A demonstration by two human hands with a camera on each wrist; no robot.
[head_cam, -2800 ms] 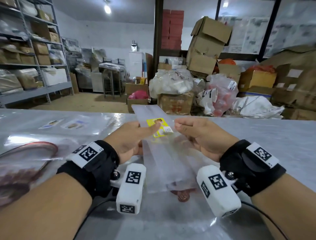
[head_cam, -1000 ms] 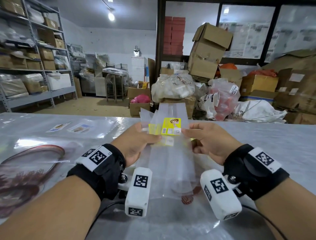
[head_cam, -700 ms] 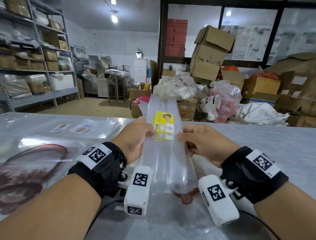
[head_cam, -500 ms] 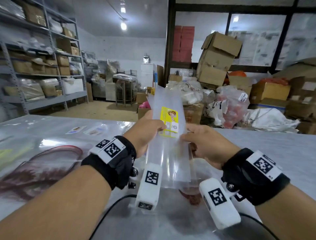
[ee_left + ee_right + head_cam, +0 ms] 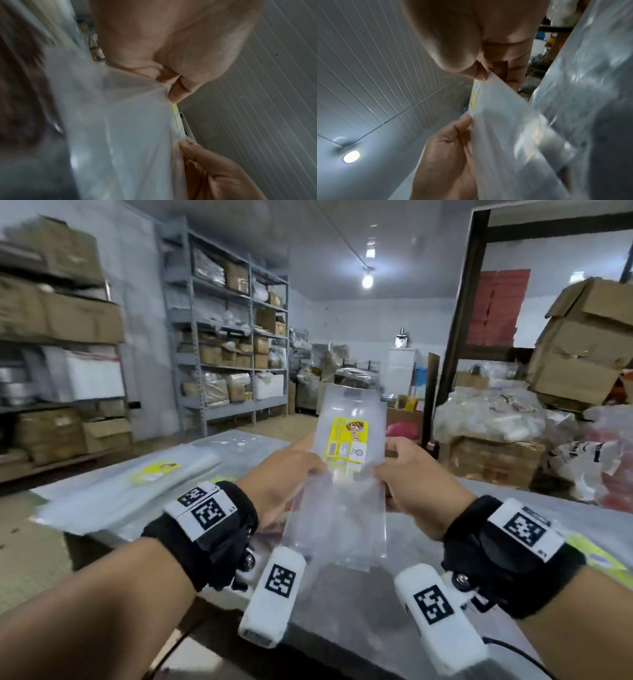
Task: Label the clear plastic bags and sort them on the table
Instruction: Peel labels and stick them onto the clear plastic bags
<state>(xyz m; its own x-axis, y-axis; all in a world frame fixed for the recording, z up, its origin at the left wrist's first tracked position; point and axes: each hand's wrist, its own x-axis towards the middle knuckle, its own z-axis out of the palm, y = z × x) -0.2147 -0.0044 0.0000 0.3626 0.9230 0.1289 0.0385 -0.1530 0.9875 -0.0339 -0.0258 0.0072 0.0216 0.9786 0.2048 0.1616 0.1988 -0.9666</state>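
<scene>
A long clear plastic bag [image 5: 339,508] with a yellow label [image 5: 346,438] stuck near its top is held upright above the grey table [image 5: 342,611]. My left hand [image 5: 286,474] pinches the bag's left edge beside the label. My right hand [image 5: 411,474] pinches its right edge. In the left wrist view the bag [image 5: 120,128] is squeezed between thumb and finger, with the label's edge [image 5: 175,109] showing. The right wrist view shows the same bag [image 5: 505,128] and label edge [image 5: 475,94] pinched from the other side.
A stack of labelled clear bags [image 5: 137,484] lies on the table's left end. A yellow label [image 5: 596,556] shows at the right behind my wrist. Metal shelves [image 5: 226,347] with boxes stand at the back left; cartons [image 5: 582,344] and filled sacks [image 5: 489,412] pile up at the right.
Both hands have lifted the labelled bag off the table and hold it upright. My view has swung left, bringing the stack of labelled bags into sight.
</scene>
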